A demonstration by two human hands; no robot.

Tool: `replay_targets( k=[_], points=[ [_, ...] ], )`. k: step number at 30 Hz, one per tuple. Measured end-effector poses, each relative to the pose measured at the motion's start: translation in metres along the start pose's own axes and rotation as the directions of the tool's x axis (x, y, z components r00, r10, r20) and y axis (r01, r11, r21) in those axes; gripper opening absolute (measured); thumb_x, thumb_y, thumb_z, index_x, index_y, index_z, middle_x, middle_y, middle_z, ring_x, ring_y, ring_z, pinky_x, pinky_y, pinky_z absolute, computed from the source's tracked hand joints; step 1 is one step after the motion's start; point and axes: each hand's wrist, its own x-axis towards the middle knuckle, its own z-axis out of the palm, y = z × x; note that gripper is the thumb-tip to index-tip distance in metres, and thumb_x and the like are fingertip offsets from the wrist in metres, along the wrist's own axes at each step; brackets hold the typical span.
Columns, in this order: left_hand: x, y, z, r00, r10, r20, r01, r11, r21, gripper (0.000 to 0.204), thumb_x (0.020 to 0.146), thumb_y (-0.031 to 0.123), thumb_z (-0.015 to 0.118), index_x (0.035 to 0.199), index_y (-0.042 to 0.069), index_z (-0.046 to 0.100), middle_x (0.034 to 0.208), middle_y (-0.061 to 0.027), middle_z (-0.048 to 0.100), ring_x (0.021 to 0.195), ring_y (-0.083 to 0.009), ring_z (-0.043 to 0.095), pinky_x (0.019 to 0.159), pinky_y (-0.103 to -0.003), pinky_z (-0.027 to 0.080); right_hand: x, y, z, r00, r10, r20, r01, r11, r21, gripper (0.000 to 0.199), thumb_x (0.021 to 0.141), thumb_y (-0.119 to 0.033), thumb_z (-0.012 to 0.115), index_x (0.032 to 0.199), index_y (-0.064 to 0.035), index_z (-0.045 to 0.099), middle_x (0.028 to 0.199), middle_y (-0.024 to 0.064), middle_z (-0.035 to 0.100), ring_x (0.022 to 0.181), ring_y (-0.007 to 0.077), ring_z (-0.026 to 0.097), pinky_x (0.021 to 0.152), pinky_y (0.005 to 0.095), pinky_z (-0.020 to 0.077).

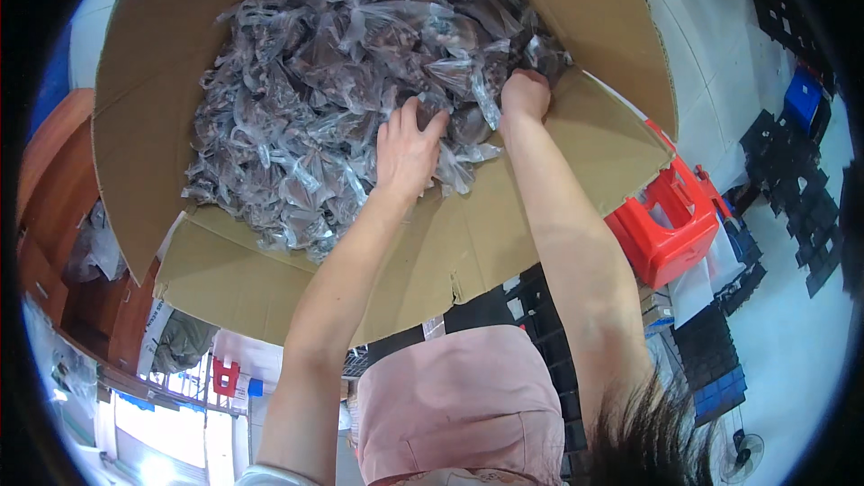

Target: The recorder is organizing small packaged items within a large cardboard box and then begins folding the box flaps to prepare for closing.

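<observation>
A large cardboard box (594,121) stands in front of me with its flaps folded out. Inside it lies a heap of clear plastic bags (315,90), knotted or twisted, with dark contents I cannot make out. My left hand (408,148) rests on the near part of the heap, fingers spread and touching the bags. At the heap's right edge, beside the box wall, my right hand (525,97) is closed. Its fingertips are turned away from view, next to a bag with dark contents (544,56); whatever they grip is hidden.
A red plastic stool (670,220) stands right of the box. Wooden shelving (108,315) is on the left, with a plastic bag in it. Black tile-like pieces (792,184) lie on the pale floor at the right, near a fan (742,454).
</observation>
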Motion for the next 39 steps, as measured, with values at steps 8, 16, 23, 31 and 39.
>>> replay_targets(
  k=[8, 16, 23, 31, 39],
  points=[
    [0.008, 0.002, 0.023, 0.996, 0.083, -0.033, -0.071, 0.964, 0.257, 0.054, 0.074, 0.018, 0.06, 0.127, 0.025, 0.048, 0.131, -0.0054, 0.045, 0.108, -0.0294, 0.048, 0.097, -0.055, 0.031, -0.043, -0.037, 0.001, 0.453, -0.885, 0.106, 0.853, 0.396, -0.34, 0.032, 0.081, -0.024, 0.057, 0.111, -0.0118, 0.055, 0.116, 0.0166, 0.049, 0.112, 0.0342, 0.043, 0.095, 0.0522, 0.0306],
    [0.021, -0.005, -0.013, 0.968, 0.106, -0.226, -0.145, 0.976, -0.163, 0.04, 0.072, 0.007, 0.058, 0.112, 0.008, 0.055, 0.108, -0.0092, 0.058, 0.094, -0.0312, 0.054, 0.09, -0.041, 0.04, -0.011, -0.044, 0.02, 0.016, -0.832, 0.554, 0.933, -0.187, -0.308, 0.044, 0.076, -0.028, 0.066, 0.115, -0.0117, 0.055, 0.102, 0.0042, 0.058, 0.1, 0.0241, 0.05, 0.086, 0.0429, 0.0355],
    [0.128, -0.025, -0.081, 0.839, 0.131, -0.528, -0.124, 0.991, 0.049, 0.054, 0.079, 0.016, 0.059, 0.129, 0.009, 0.043, 0.129, -0.0179, 0.045, 0.115, -0.037, 0.045, 0.091, -0.045, 0.041, -0.02, -0.065, 0.015, 0.072, -0.921, 0.382, 0.952, -0.05, -0.301, 0.04, 0.081, -0.033, 0.059, 0.115, -0.012, 0.053, 0.114, 0.0125, 0.053, 0.105, 0.0303, 0.048, 0.088, 0.0489, 0.0344],
    [0.16, -0.044, -0.058, 0.992, 0.026, -0.127, 0.018, 0.943, 0.333, 0.072, 0.085, 0.044, 0.055, 0.143, 0.02, 0.021, 0.15, -0.017, 0.009, 0.132, -0.0382, 0.028, 0.102, -0.049, 0.033, 0.007, -0.077, 0.052, 0.468, -0.815, 0.342, 0.846, 0.302, -0.439, 0.059, 0.087, -0.038, 0.051, 0.138, -0.0152, 0.032, 0.124, 0.0163, 0.049, 0.113, 0.0367, 0.045, 0.09, 0.0538, 0.0363],
    [0.163, -0.034, -0.068, 0.992, -0.123, -0.034, 0.127, 0.955, 0.267, 0.074, 0.083, 0.042, 0.057, 0.144, 0.022, 0.02, 0.15, -0.0161, 0.012, 0.135, -0.0353, 0.022, 0.103, -0.054, 0.028, 0.041, -0.07, 0.028, 0.423, -0.754, 0.503, 0.898, 0.275, -0.344, 0.052, 0.084, -0.036, 0.055, 0.127, -0.0069, 0.047, 0.122, 0.0202, 0.049, 0.112, 0.0401, 0.044, 0.092, 0.0482, 0.0384]
  ],
)
